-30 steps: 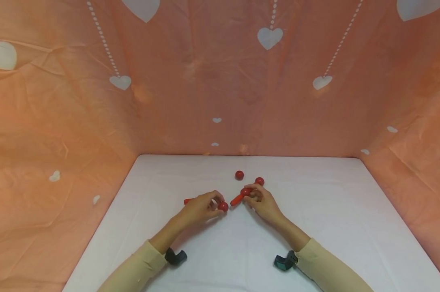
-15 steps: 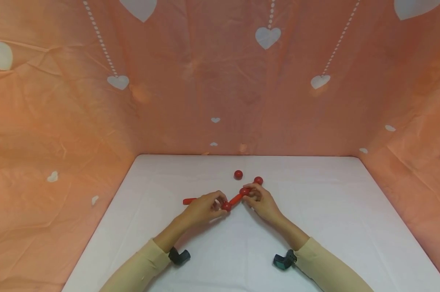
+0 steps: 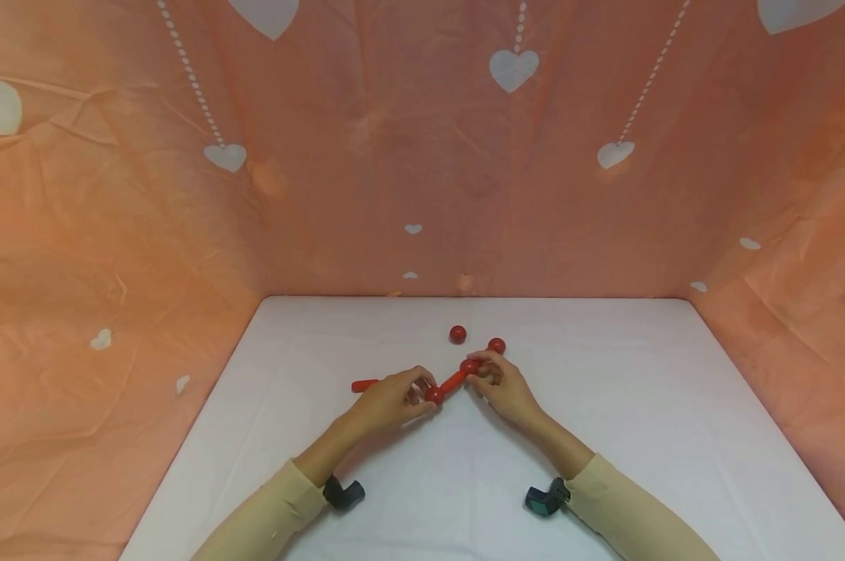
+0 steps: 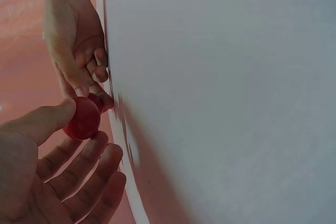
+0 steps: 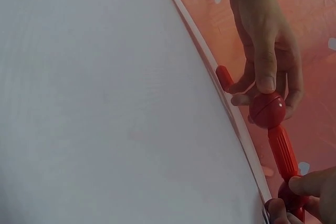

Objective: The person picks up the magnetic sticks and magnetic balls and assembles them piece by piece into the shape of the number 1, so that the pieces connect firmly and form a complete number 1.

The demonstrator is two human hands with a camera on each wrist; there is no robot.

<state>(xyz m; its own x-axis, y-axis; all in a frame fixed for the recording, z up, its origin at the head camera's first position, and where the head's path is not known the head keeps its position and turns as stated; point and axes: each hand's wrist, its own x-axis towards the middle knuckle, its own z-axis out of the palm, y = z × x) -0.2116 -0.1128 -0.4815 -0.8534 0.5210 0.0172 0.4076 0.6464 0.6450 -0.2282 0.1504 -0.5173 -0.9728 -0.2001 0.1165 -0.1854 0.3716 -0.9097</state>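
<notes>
My left hand [image 3: 389, 401] pinches a red ball [image 4: 84, 119] between thumb and fingers. That ball meets the lower end of a red ridged rod [image 5: 283, 152]. At the rod's other end my right hand [image 3: 508, 393] grips a second red ball [image 3: 469, 366] with thumb and forefinger. Beyond the right fingertips a third red ball [image 3: 496, 345] lines up with this chain; the piece joining it is mostly hidden by the fingers. In the right wrist view the left thumb presses on the near ball, which shows a seam line.
A loose red ball [image 3: 458, 334] lies on the white table [image 3: 604, 374] behind the hands. Another red rod [image 3: 363, 386] sticks out from behind the left hand. Orange cloth [image 3: 366, 156] with white hearts encloses the table at the back and sides.
My left hand has moved slightly right, bringing its ball from just apart to touching the rod's end. Over the last half second the hands barely move.
</notes>
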